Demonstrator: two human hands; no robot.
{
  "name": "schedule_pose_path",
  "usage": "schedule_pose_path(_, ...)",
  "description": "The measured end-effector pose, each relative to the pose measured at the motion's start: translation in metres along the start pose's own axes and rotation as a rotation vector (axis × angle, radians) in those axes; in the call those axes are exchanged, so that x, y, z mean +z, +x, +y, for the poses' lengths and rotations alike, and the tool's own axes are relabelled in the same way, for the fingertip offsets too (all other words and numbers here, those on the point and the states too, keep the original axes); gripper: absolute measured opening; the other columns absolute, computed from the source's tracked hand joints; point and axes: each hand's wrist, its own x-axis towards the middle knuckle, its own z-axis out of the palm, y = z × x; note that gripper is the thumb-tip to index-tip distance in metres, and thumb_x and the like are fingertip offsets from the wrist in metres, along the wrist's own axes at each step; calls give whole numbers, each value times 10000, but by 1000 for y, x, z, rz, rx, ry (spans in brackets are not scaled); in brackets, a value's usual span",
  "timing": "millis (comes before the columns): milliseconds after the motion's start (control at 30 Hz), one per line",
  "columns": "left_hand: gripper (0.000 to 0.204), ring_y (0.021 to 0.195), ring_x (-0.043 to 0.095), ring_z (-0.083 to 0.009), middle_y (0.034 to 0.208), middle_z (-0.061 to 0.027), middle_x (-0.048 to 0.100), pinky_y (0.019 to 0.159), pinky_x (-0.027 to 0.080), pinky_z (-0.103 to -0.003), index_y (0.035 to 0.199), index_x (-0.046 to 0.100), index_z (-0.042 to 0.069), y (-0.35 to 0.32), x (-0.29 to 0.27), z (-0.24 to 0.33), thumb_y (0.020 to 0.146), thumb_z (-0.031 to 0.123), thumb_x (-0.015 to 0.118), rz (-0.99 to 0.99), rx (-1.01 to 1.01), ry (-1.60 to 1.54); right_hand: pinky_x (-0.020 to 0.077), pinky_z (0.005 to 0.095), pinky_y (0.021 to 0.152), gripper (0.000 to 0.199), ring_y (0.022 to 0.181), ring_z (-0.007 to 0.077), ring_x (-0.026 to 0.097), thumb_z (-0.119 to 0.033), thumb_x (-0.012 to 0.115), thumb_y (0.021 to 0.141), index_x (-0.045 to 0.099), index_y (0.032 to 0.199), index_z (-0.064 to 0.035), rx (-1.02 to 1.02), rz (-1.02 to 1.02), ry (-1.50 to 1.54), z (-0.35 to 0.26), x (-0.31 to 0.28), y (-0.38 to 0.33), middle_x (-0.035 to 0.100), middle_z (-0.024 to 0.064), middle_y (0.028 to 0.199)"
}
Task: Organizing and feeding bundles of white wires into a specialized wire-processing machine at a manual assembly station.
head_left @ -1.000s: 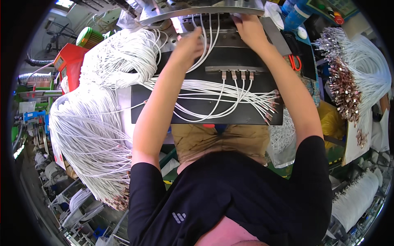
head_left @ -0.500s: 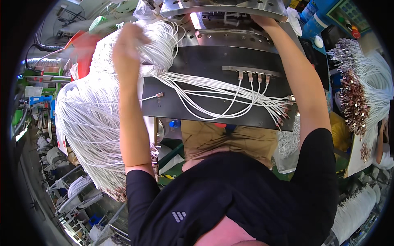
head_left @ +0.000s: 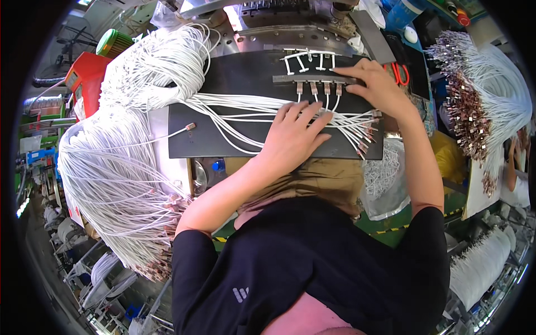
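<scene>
My left hand point(head_left: 295, 137) lies across a bundle of white cables point(head_left: 234, 101) on the dark work board point(head_left: 223, 67), its fingers spread below a narrow metal strip point(head_left: 287, 79). Several cable ends with copper-coloured connectors point(head_left: 328, 89) are lined up along the strip's lower edge. My right hand point(head_left: 379, 89) is at the strip's right end, index finger and thumb apart. Just above the strip is a white moulded plastic runner point(head_left: 311, 54) with short branches; the right index fingertip is close to its right end. More connector ends point(head_left: 365, 137) fan out at the bundle's right.
A large heap of white cables point(head_left: 111, 162) and a coil point(head_left: 156, 61) are at the left. Behind the board stands a metal machine bed point(head_left: 262, 39). Red-handled scissors point(head_left: 399, 72) lie at the right, with a clear bag of white pieces point(head_left: 385, 178) below.
My left hand has come from the coil down onto the cables. My right hand has drawn back from the machine to the strip. The white runner now shows on the board.
</scene>
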Motion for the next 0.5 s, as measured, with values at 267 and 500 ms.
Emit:
schedule_pose_path(267, 204, 809, 622, -262, 893, -79, 634, 672, 517, -376, 883, 660, 75, 16, -5, -30, 873, 276, 695, -131, -213, 95, 457, 370, 868, 308, 944, 303, 597, -263, 610, 965, 669, 1171, -43, 31, 143, 246, 20, 38, 61, 622, 146, 1000)
schedule_pose_path(500, 284, 721, 632, -283, 686, -86, 613, 635, 515, -401, 757, 706, 66, 73, 5, -104, 913, 300, 667, -25, -218, 205, 475, 448, 942, 359, 1068, 353, 603, -265, 575, 949, 605, 1198, -7, -68, 483, -13, 140, 86, 216, 640, 220, 1121)
